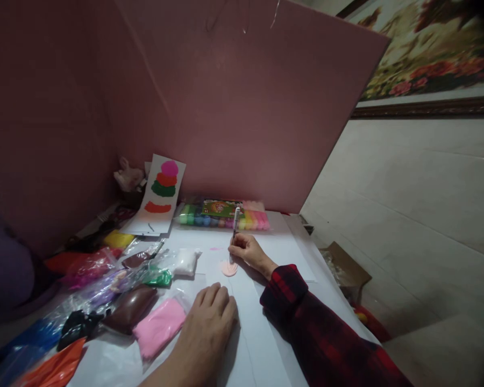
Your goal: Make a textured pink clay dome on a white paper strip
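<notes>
My right hand (250, 251), in a red and black plaid sleeve, pinches a slim, upright pen-like tool (236, 220) with a pale handle. Its lower tip meets a flat, pale peach patch of what looks like modelling clay (228, 269) on the white paper (266, 322). Ridges show across the patch; the exact kind of tool is unclear. Nearer the camera, my left hand (212, 317) rests palm down on the paper with its fingers lying forward, holding nothing. Beside it lies a bag of pink clay (161, 327).
Bags of brown (132, 309), white (185, 262) and orange clay (56, 365) crowd the left side. Behind stands a pack of coloured clay sticks (223, 216). A card with coloured blobs (161, 196) leans at back left. A pink panel (234, 107) bounds the back.
</notes>
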`<action>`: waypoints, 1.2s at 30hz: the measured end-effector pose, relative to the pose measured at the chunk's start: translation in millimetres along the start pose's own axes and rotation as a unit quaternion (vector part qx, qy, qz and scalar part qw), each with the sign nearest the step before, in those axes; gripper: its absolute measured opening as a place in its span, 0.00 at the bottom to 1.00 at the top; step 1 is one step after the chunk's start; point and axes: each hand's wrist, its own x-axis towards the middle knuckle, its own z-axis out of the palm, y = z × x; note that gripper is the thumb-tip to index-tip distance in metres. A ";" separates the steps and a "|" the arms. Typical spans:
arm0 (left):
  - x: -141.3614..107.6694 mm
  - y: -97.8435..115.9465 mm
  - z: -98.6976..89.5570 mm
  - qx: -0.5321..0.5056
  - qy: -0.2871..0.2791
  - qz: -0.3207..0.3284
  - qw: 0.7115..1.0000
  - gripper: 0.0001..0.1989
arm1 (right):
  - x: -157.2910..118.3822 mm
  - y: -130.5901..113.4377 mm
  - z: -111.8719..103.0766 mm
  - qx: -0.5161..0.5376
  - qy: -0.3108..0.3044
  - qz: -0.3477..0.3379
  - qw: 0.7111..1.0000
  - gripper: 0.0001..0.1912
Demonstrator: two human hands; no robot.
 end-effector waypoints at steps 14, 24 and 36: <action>2.0 3.2 -3.5 0.025 -0.029 -0.006 0.999 0.12 | 0.5 9.1 10.5 0.038 0.009 0.004 0.999 0.08; 1.4 1.1 0.4 0.015 -0.006 -0.004 1.000 0.11 | -1.8 -0.1 6.1 0.011 0.053 -0.018 0.998 0.07; 1.3 0.7 1.0 0.014 -0.009 -0.001 1.000 0.11 | -7.8 4.4 6.7 -0.050 -0.012 -0.001 0.999 0.06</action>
